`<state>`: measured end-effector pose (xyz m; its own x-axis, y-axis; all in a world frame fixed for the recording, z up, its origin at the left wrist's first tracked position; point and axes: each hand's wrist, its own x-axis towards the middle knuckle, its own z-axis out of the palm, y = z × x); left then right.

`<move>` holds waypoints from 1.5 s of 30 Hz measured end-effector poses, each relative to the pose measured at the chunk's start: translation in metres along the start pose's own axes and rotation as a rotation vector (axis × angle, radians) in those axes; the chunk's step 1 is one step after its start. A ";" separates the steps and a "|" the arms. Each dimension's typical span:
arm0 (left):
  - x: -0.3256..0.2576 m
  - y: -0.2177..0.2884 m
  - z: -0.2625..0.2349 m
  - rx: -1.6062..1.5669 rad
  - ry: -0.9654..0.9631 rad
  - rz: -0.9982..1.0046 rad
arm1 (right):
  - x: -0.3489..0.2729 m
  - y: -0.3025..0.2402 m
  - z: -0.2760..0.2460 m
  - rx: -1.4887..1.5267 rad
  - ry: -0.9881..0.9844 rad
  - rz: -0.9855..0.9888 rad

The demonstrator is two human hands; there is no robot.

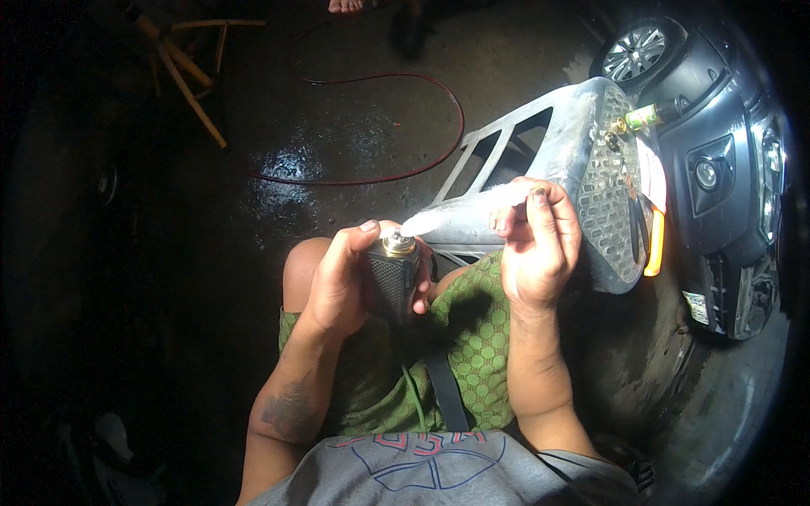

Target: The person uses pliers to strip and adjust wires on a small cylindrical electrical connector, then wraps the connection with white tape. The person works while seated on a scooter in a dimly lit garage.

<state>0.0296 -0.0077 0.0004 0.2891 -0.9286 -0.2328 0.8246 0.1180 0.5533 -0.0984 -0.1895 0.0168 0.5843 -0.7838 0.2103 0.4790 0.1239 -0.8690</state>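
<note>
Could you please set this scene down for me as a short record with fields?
Left hand: left hand wrapped around a dark textured device, metal top up
Right hand: right hand pinching a white fluffy strip between its fingers
Strip: stretched between the right hand and the device's top
Stool: grey stool bearing a small labelled bottle and an orange handle
Floor: red hose in a loop
Right side: dark car

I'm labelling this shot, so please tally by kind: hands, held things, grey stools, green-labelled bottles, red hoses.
Hands: 2 (left hand, right hand)
Held things: 2 (dark box-shaped device, white strip)
Grey stool: 1
Green-labelled bottle: 1
Red hose: 1
Total: 7
</note>
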 end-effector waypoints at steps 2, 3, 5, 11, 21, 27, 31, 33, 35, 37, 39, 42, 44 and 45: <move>-0.001 -0.002 0.000 -0.002 0.006 -0.010 | -0.001 -0.006 0.001 -0.145 -0.014 -0.018; -0.001 -0.002 0.000 -0.044 0.070 -0.008 | 0.000 -0.014 -0.002 -0.214 -0.038 -0.075; 0.000 -0.003 0.000 -0.097 0.060 0.004 | 0.003 -0.035 -0.017 -0.387 0.030 -0.271; 0.001 -0.004 -0.003 0.006 0.077 0.006 | 0.039 -0.119 -0.110 -0.948 0.323 -0.755; -0.001 -0.002 0.002 0.059 0.136 0.022 | 0.015 -0.116 -0.130 -1.440 0.386 -0.285; -0.003 -0.006 0.004 0.173 0.045 0.080 | -0.061 -0.046 -0.038 -1.051 -0.295 -0.136; -0.007 -0.009 0.003 0.293 0.087 0.135 | -0.072 -0.027 0.012 -0.939 -0.459 -0.056; -0.009 -0.008 0.002 0.332 0.166 0.169 | -0.065 -0.026 0.016 -0.901 -0.415 -0.115; -0.009 -0.006 0.001 0.382 0.110 0.142 | -0.057 -0.029 0.009 -0.840 -0.375 0.055; -0.010 -0.005 -0.001 0.365 0.023 0.143 | -0.050 -0.032 -0.001 -0.868 -0.303 -0.030; -0.008 -0.006 -0.002 0.362 -0.070 0.174 | -0.049 -0.035 -0.005 -0.783 -0.208 0.022; -0.007 -0.009 -0.002 0.340 -0.108 0.165 | -0.049 -0.038 -0.001 -0.412 -0.161 0.146; -0.006 -0.008 -0.003 0.311 -0.148 0.162 | -0.048 -0.035 0.007 -0.382 -0.189 0.119; -0.006 -0.007 -0.003 0.282 -0.177 0.166 | -0.047 -0.033 0.011 -0.363 -0.233 0.124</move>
<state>0.0234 -0.0016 -0.0043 0.2986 -0.9544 0.0066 0.5998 0.1930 0.7765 -0.1347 -0.1503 0.0402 0.7749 -0.6132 0.1535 0.1593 -0.0456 -0.9862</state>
